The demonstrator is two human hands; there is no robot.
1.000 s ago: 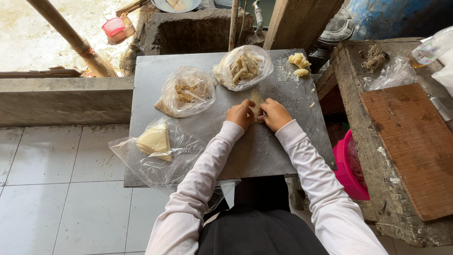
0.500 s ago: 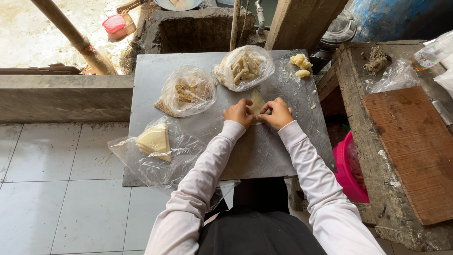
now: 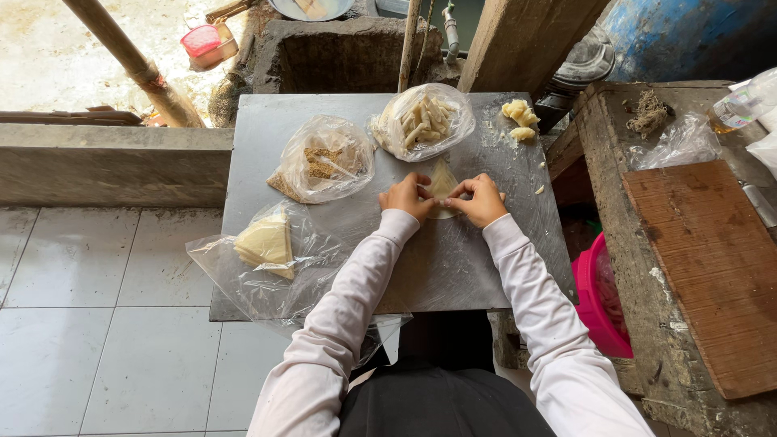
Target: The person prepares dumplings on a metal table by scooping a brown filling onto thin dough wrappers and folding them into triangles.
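A thin pale triangular pastry sheet (image 3: 442, 183) lies on the grey board (image 3: 453, 267), pinched from both sides. My left hand (image 3: 405, 197) grips its left edge and my right hand (image 3: 479, 199) grips its right edge, fingers curled. Just beyond the hands sits a clear bag of pale sticks (image 3: 422, 121). Further left is a clear bag of brown crumbly filling (image 3: 324, 160). Near the board's left corner, a clear bag holds a stack of pale triangular sheets (image 3: 265, 241).
Small lumps of pale dough (image 3: 518, 115) lie at the board's far right corner. A pink basin (image 3: 603, 299) stands below the board's right edge. A wooden bench with a reddish plank (image 3: 712, 267) runs along the right. A concrete trough (image 3: 340, 57) stands behind the board.
The pastry piece between my hands now shows as a wider, flatter triangle. Both hands stay at the same spot, with the fingers shifted slightly along its edges.
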